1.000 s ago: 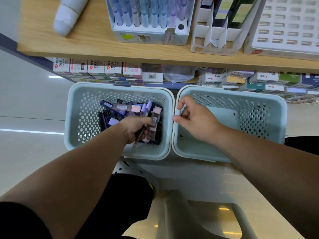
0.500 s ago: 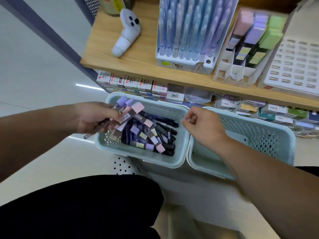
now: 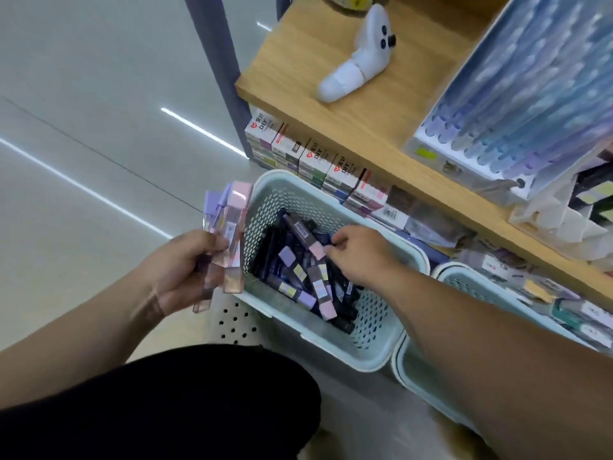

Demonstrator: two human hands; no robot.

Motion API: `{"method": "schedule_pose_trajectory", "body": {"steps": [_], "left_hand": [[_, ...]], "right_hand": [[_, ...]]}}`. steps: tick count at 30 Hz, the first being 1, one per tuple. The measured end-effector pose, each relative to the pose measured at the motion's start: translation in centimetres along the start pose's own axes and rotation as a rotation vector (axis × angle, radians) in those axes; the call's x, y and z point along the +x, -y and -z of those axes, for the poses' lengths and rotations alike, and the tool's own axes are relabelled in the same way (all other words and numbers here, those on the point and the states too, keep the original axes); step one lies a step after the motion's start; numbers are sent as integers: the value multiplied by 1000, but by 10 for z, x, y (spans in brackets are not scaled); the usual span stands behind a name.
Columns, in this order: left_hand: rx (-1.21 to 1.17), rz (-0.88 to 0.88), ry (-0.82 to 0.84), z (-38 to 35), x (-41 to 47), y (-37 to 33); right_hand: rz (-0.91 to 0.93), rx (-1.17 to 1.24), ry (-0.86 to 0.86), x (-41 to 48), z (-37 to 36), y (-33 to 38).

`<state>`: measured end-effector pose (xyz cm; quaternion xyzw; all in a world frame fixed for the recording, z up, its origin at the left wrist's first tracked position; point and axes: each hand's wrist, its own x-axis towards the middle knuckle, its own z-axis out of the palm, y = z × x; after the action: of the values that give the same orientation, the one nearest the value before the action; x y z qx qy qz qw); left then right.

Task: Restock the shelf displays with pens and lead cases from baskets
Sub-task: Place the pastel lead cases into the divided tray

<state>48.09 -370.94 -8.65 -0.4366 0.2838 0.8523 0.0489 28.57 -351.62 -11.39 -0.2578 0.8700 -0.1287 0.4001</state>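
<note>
A pale blue perforated basket (image 3: 374, 353) holds several lead cases (image 3: 308, 280) with pink, purple and yellow caps, plus dark pens. My left hand (image 3: 185, 270) grips a bunch of pink and purple lead cases (image 3: 229, 234) just left of the basket's rim. My right hand (image 3: 358, 254) reaches into the basket, its fingertips pinching the pink end of a lead case (image 3: 306, 239) on top of the pile. On the wooden shelf (image 3: 348, 104) above stands a white display rack of blue and purple pens (image 3: 517, 114).
A second pale blue basket (image 3: 464, 283) sits to the right, partly behind my right arm. A white controller (image 3: 361, 58) lies on the shelf. Small boxes (image 3: 315, 157) line the lower shelf behind the baskets. A white compartment display (image 3: 557, 214) sits at the right. My dark-clothed knee (image 3: 166, 403) is below.
My left hand lifted a bunch of lead cases out of the basket and moved it left past the rim. My right hand left the basket edge and reached in onto a case.
</note>
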Motion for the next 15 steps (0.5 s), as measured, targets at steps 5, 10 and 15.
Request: {"method": "schedule_pose_trajectory", "body": {"steps": [5,10,15], "left_hand": [[-45,-73,155,4,-4,2],[1,-28,133,18,0,-1],[-2,-21,149,7,-4,-4]], "right_hand": [[50,-34,55,26,-35,18],[25,-176,-25,48,-57,25],[-6,-148,-73,55,-69,26]]}}
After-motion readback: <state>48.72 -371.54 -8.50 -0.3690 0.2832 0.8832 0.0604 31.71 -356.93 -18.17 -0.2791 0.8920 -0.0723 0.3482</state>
